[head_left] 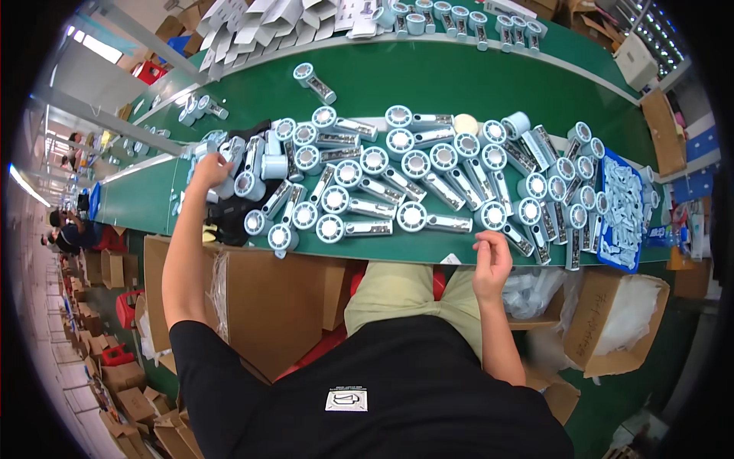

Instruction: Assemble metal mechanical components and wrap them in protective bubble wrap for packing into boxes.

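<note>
Left hand (208, 170) stretched far out over the green table (459, 84), fingers curled onto a pale blue handheld fan (226, 162) at the left end of the fan pile (428, 180); whether clenched on it or only touching, cannot tell. Fan in question among a cluster of similar ones, just beside a black object (229, 214) at the table's near edge. Right hand (491, 264) at the near edge of the table, below the middle of the pile, fingers loosely bent, grasping nothing visible, touching the edge. Pile of fans spread across the table from the left hand to a blue tray (621, 206) of small pale parts at the table's right end. Single fan (313, 83) apart, farther up the table. White folded cartons (267, 23) and a row of upright fans (459, 19) along the table's far side. Brown cardboard boxes (267, 306) under the near edge, one with clear plastic bags (627, 314) to the right.
</note>
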A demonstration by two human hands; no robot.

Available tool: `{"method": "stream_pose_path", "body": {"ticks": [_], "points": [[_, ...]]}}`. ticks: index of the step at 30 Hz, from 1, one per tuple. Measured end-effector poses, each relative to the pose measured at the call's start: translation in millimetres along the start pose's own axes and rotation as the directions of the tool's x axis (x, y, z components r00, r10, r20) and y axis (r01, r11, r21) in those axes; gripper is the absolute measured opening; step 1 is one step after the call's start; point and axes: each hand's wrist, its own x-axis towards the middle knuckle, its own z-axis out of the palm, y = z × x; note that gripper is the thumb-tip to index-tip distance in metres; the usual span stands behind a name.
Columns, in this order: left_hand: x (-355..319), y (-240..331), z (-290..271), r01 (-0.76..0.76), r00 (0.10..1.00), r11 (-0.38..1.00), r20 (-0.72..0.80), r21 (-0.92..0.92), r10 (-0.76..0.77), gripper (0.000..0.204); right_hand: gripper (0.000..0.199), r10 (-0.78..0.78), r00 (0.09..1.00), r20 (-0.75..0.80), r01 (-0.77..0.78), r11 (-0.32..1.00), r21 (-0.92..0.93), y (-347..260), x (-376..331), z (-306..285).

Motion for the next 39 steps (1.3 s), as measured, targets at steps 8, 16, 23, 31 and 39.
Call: {"method": "stream_pose_path", "body": {"ticks": [8,16,23,31,39], "points": [[107.0,187.2,17.3,-0.521,0.727,0.818,-0.376,0.243,0.575,0.045,0.014,0.090,0.993,0.076,-0.092,0.996,0.017,-1.9,-19.2,-6.7],[163.9,206.3,51.2,-0.688,0.472,0.544,-0.274,0.481,0.838,0.036,0.011,-0.040,0.920,-0.391,-0.056,0.971,-0.231,4.4,42.6,-181.1],[0.5,302.9,-103.6,-0.795,0.604,0.487,-0.403,-0.361,0.687,0.040,0.026,-0.114,0.912,-0.393,-0.241,0.626,-0.742,83.9,155.9,-395.4],[-276.5,369.1,-43.1,-0.929,0.288,0.273,-0.028,-0.250,0.957,0.040,0.035,0.016,0.955,-0.297,-0.283,0.353,-0.892,93.5,197.7,-373.9],[-294.2,355.1,82.0,-0.802,0.595,0.533,-0.294,-0.268,0.748,0.048,0.025,-0.070,0.958,-0.279,-0.043,0.924,-0.381,10.9,138.3,-280.2]]}}
